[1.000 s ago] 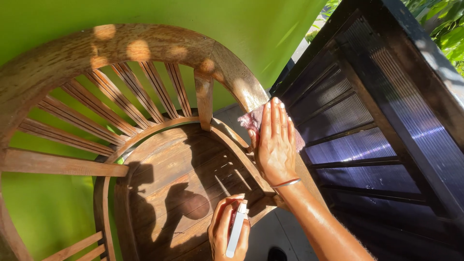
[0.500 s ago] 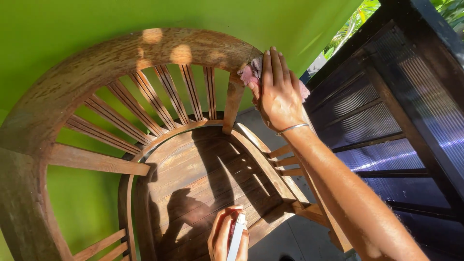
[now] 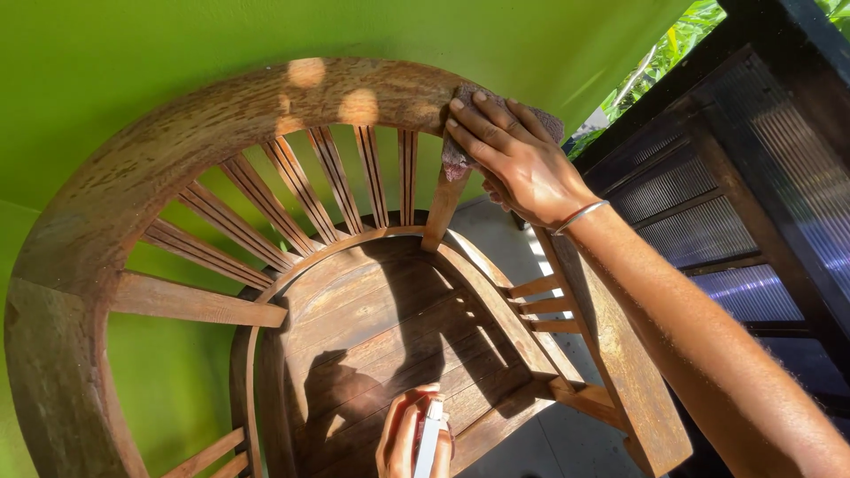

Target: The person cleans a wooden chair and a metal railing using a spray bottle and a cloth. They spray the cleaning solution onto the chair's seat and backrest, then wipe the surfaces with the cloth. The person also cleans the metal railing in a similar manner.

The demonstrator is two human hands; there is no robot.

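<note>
Head view: right hand (image 3: 513, 155) in upper centre of frame, fingers spread flat, pressing pinkish-grey cloth (image 3: 460, 159) onto curved top rail of wooden chair (image 3: 177, 159) — thin metal bangle (image 3: 580, 215) at wrist. Left hand (image 3: 412, 438) at bottom centre, curled round white spray bottle (image 3: 429, 443), above slatted seat. Green wall (image 3: 133, 44) behind chair; dark ribbed panels (image 3: 753, 204) at right of frame.

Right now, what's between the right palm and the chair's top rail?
In the head view, a pinkish cloth lies there: the right hand presses it flat onto the curved wooden top rail. The left hand holds a white bottle over the seat.
</note>
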